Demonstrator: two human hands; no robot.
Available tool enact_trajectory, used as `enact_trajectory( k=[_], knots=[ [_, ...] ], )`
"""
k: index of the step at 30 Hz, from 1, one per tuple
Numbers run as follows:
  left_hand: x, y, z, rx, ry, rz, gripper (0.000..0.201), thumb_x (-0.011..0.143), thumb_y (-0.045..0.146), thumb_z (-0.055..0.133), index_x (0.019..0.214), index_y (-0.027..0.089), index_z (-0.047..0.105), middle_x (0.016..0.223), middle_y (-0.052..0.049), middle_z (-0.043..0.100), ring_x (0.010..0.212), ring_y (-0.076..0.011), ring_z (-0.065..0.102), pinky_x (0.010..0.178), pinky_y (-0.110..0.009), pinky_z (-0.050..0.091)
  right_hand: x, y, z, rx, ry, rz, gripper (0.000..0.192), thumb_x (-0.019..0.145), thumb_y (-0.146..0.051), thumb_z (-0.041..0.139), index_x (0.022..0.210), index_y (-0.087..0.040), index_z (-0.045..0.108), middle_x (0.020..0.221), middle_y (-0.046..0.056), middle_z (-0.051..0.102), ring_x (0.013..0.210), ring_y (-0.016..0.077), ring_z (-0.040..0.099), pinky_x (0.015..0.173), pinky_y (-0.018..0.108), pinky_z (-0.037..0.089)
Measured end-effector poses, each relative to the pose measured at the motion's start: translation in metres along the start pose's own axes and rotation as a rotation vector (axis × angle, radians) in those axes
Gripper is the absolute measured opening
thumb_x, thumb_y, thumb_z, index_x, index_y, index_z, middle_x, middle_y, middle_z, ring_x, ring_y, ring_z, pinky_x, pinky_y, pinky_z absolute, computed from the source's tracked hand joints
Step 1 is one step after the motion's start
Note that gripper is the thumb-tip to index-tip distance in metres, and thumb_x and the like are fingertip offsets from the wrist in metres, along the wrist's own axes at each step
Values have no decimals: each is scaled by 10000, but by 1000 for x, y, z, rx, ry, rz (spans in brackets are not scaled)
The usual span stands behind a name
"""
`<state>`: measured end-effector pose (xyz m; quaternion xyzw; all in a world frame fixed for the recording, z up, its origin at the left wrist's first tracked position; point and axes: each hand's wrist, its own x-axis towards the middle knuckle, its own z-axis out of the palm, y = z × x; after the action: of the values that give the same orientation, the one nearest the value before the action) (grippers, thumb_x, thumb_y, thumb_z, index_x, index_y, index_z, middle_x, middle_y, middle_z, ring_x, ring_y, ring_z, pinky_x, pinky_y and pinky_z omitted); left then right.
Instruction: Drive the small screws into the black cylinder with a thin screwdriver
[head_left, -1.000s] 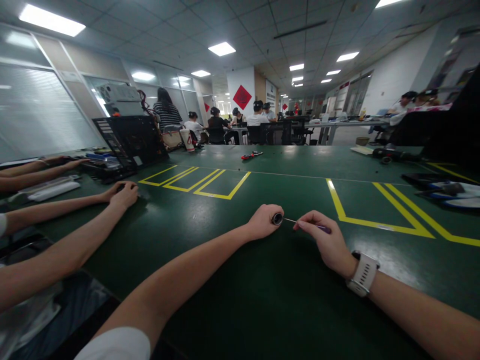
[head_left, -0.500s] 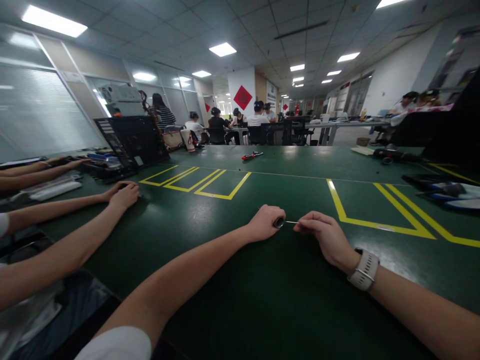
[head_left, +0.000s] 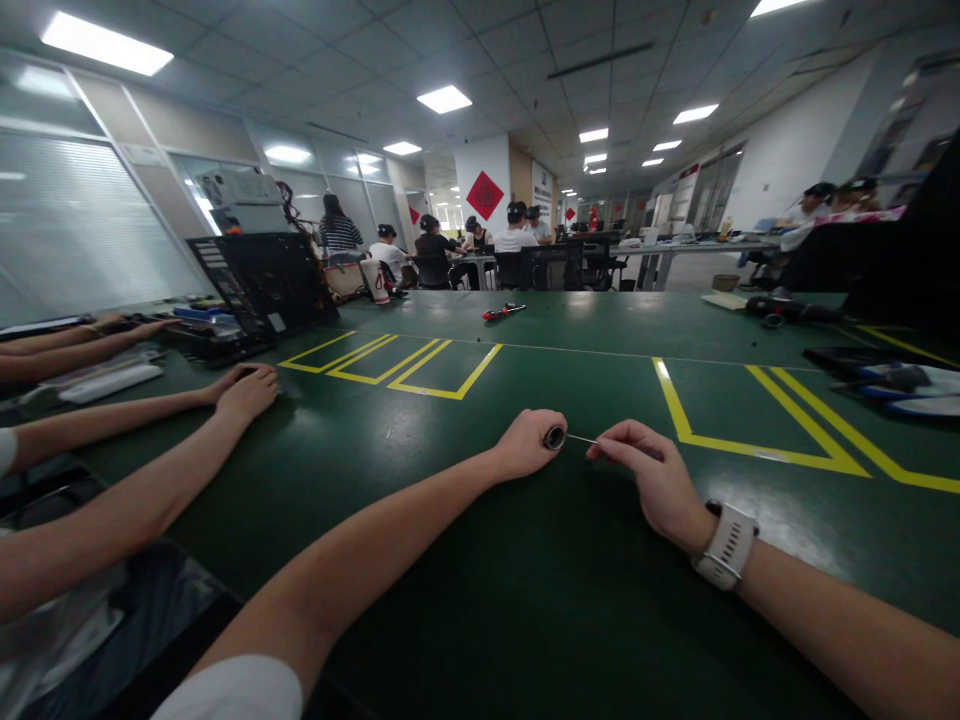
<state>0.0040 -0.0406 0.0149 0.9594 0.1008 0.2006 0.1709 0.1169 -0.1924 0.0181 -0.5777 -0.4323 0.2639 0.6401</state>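
Left hand (head_left: 529, 444) wrapped round dark cylindrical part (head_left: 554, 438), over bench (head_left: 420, 440); right hand (head_left: 660, 485) pinches slim screwdriver (head_left: 582, 439), tip near part's rim. Angled push could skid tip into left hand.

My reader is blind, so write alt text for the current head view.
A person's left hand holds a small dark round part while the right hand points a thin metal tool toward it, above a green table marked with yellow tape. A co-worker's hands are to the left; a red-handled tool lies farther back.
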Motion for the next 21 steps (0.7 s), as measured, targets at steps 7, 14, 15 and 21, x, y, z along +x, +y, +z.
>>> enact_trajectory(
  k=[7, 14, 15, 21],
  knots=[
    [-2, 4, -2, 217, -64, 70, 62, 719, 120, 505, 756, 160, 535, 737, -11, 556, 728, -153, 519, 674, -271, 343, -2, -5, 2, -222, -71, -53, 134, 742, -300, 582, 673, -195, 630, 705, 21, 638, 713, 195, 572, 681, 351, 410],
    [0, -2, 0, 64, -42, 71, 44, 716, 132, 515, 744, 161, 533, 736, 7, 558, 710, -130, 525, 693, -252, 364, 10, 0, -4, 230, -36, 242, 108, 651, -275, 650, 651, -170, 624, 675, 53, 677, 682, 187, 605, 685, 341, 420],
    [0, -2, 0, 42, -41, 70, 36, 719, 137, 516, 742, 160, 531, 736, 8, 559, 707, -126, 524, 695, -250, 367, 10, 0, -4, 253, -35, 255, 107, 646, -272, 654, 647, -169, 625, 671, 54, 678, 674, 184, 605, 680, 337, 418],
    [0, -3, 0, 5, -16, 72, 19, 730, 145, 508, 735, 158, 521, 722, 18, 545, 688, -112, 510, 686, -239, 363, 10, 3, -3, 309, -3, 243, 91, 652, -258, 655, 649, -175, 617, 649, 35, 671, 648, 169, 591, 677, 327, 412]
  ],
)
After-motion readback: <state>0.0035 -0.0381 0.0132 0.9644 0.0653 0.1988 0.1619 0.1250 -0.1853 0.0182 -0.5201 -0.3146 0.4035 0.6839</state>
